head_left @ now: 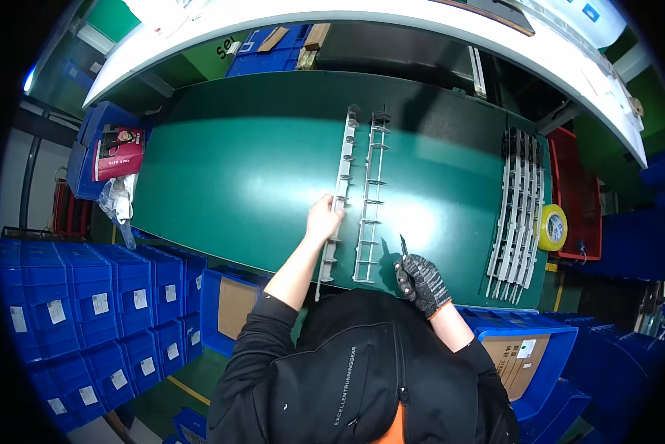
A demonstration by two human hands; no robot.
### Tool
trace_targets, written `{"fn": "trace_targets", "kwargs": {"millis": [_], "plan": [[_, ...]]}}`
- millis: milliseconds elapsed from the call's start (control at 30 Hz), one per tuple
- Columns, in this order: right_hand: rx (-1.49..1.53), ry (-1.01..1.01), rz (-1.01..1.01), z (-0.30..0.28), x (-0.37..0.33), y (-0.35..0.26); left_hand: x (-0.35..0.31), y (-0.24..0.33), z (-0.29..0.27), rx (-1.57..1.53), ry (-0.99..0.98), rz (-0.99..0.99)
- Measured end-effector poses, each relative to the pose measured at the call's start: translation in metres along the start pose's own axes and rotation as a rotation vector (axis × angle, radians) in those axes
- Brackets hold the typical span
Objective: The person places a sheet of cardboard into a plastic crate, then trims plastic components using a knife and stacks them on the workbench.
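Observation:
My bare left hand [325,218] is closed around a long, narrow grey strip [345,159] with small cross fins, toward its near half. The strip lies lengthwise on the green tabletop [236,177]. Just right of it rests a second long grey strip [375,182], ladder-like with crosspieces, which neither hand touches. My right hand [421,283], in a dark grey knit glove, grips a thin, dark pointed tool [403,244] with its tip upward, near that second strip's near end. The tool's exact kind cannot be made out.
Several similar strips [516,214] lie side by side at the table's right, beside a yellow tape roll [553,228] and a red bin [575,192]. A blue bin [96,140] with a red packet [119,153] stands at left. Blue crates [66,296] are stacked near left.

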State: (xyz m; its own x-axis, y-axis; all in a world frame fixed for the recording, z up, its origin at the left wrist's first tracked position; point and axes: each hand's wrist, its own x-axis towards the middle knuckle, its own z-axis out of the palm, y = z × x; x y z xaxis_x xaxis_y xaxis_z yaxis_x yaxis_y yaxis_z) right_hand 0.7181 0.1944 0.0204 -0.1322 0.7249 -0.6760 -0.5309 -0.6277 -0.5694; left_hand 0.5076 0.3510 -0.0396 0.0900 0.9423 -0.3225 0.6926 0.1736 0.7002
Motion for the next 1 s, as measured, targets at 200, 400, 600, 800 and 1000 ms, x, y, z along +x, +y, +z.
{"fn": "trace_targets", "kwargs": {"millis": [200,400,600,800,1000], "plan": [[-0.114,0.059,-0.372,0.022,0.03,-0.067,-0.054,0.039,-0.059,-0.764,-0.56,-0.027],[-0.009,0.153,-0.56,0.059,0.035,-0.108,-0.094,0.038,-0.058,-0.692,-0.838,0.014],[0.081,0.067,-0.528,0.055,0.042,-0.1,-0.071,0.02,-0.071,-1.042,-1.038,0.101],[-0.18,0.044,-0.359,0.069,0.026,-0.102,-0.077,0.074,-0.047,-1.044,-0.851,0.013],[-0.598,0.212,-0.539,0.027,0.011,-0.098,-0.08,0.069,-0.049,-1.009,-0.695,-0.087]]}}
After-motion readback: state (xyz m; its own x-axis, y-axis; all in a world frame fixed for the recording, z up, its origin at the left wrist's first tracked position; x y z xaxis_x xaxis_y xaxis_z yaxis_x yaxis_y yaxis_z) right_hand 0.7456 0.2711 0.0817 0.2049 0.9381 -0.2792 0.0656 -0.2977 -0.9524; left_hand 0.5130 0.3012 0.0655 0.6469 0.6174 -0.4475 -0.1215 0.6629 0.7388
